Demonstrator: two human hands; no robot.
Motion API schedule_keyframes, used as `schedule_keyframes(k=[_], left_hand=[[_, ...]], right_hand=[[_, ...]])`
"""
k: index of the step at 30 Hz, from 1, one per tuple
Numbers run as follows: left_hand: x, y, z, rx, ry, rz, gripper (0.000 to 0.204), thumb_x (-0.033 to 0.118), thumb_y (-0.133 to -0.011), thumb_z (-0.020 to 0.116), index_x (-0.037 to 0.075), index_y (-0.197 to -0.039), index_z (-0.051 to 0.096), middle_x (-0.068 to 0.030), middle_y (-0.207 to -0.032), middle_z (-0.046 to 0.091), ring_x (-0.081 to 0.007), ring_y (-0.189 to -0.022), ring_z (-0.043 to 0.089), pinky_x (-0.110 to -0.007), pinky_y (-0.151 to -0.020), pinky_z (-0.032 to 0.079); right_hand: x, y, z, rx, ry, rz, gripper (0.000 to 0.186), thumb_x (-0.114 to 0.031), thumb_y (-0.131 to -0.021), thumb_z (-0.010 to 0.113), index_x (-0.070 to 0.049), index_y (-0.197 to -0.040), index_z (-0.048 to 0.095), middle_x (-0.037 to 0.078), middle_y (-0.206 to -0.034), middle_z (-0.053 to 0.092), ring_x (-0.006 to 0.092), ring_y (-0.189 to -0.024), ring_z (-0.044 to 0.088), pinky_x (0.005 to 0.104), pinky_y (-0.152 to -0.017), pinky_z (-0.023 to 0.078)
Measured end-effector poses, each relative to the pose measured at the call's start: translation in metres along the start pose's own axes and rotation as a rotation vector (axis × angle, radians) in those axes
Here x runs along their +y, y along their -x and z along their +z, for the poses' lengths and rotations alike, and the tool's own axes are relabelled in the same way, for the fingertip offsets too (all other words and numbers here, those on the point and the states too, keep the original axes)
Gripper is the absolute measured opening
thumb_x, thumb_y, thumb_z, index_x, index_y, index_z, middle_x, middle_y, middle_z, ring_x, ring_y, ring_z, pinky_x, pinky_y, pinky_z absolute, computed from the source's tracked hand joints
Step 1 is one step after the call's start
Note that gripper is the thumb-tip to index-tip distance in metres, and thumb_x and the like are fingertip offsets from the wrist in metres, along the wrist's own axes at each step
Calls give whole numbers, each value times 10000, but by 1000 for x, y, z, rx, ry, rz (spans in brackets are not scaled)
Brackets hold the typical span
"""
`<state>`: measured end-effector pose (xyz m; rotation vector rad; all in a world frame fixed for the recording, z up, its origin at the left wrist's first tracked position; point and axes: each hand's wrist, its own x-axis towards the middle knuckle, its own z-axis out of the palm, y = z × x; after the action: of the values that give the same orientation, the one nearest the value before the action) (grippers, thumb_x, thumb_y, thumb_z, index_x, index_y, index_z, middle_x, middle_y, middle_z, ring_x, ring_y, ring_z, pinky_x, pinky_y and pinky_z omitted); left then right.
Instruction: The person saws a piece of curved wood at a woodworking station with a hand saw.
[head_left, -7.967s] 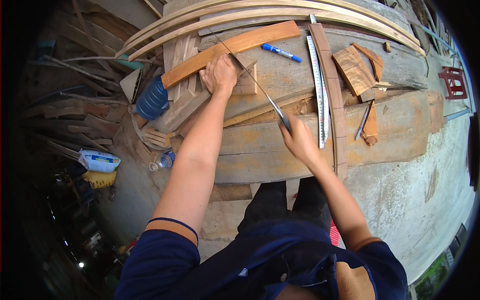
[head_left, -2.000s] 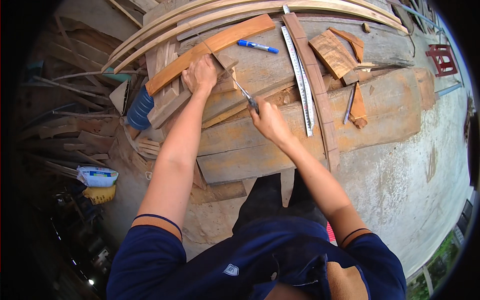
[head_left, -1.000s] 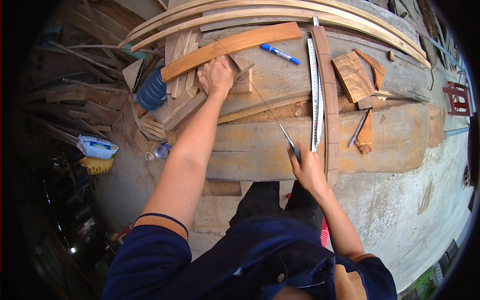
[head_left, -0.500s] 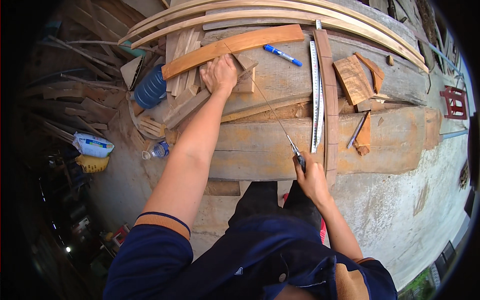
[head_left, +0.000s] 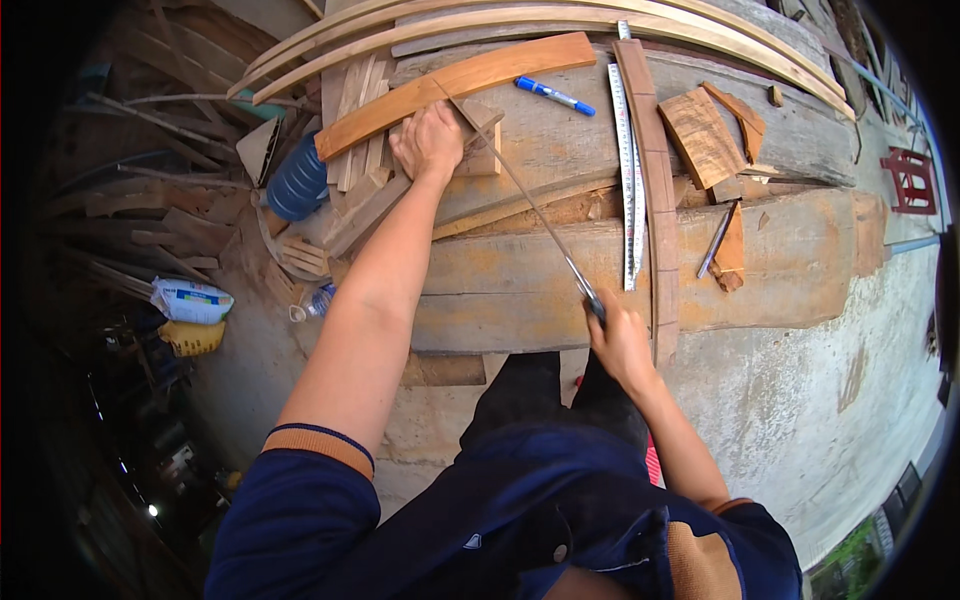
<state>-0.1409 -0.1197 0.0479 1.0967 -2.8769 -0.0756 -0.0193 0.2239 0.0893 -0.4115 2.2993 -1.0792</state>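
Note:
My right hand [head_left: 622, 345] is closed round the dark handle of a handsaw [head_left: 540, 217]. Its thin blade slants up and left, past my left hand, with the tip over an orange-brown curved board [head_left: 500, 68]. My left hand [head_left: 428, 147] bears down with bent fingers on a wooden block [head_left: 480, 122], close to the board's near edge and just left of the blade. How far the fingers wrap round the block is hidden. The blade passes across the block; whether its teeth are in the wood I cannot tell.
A blue marker [head_left: 555, 96], a white measuring tape [head_left: 628, 180] and a brown marked strip [head_left: 655, 200] lie on the thick planks [head_left: 540, 285]. Offcuts [head_left: 703, 137] and a pen [head_left: 713, 246] are to the right. Long pale strips [head_left: 560, 22] curve along the back. A blue jug [head_left: 298, 180] stands at left.
The whole scene has shifted slightly up and left in view. The saw blade has turned a little and its handle sits slightly farther forward on the bench. My left hand stays on the block.

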Motion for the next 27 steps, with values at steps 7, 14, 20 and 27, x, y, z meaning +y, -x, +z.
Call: schedule_keyframes(k=[7, 14, 20, 27], left_hand=[[7, -3, 3, 12, 28, 46, 437, 350, -1026, 358, 102, -1009, 717, -87, -1088, 719, -266, -1065, 630, -451, -932, 408], [1, -1, 3, -13, -15, 29, 443, 346, -1032, 352, 97, -1024, 718, -89, -1104, 719, -265, -1093, 628, -457, -954, 400], [-2, -2, 0, -51, 0, 65, 486, 390, -1036, 296, 132, -1132, 696, -126, -1153, 700, -309, -1132, 623, -483, -961, 416], [14, -4, 3, -82, 0, 89, 491, 398, -1035, 290, 141, -1144, 694, -133, -1140, 703, -317, -1123, 627, -478, -960, 419]], right_hand=[[-25, -93, 22, 43, 17, -89, 162, -189, -947, 571, -30, -978, 554, 295, -779, 646, 506, -784, 621, 589, -710, 482], [-26, -86, 31, 40, -55, -74, 174, -180, -941, 572, -32, -1033, 569, 287, -804, 652, 500, -823, 627, 587, -720, 484], [5, 17, 6, -28, 6, 26, 180, -142, -921, 589, -63, -1082, 568, 258, -768, 653, 476, -735, 636, 576, -684, 481], [-41, -132, 24, 83, -3, -94, 187, -191, -955, 548, -7, -980, 567, 314, -811, 643, 517, -828, 622, 591, -719, 485]])
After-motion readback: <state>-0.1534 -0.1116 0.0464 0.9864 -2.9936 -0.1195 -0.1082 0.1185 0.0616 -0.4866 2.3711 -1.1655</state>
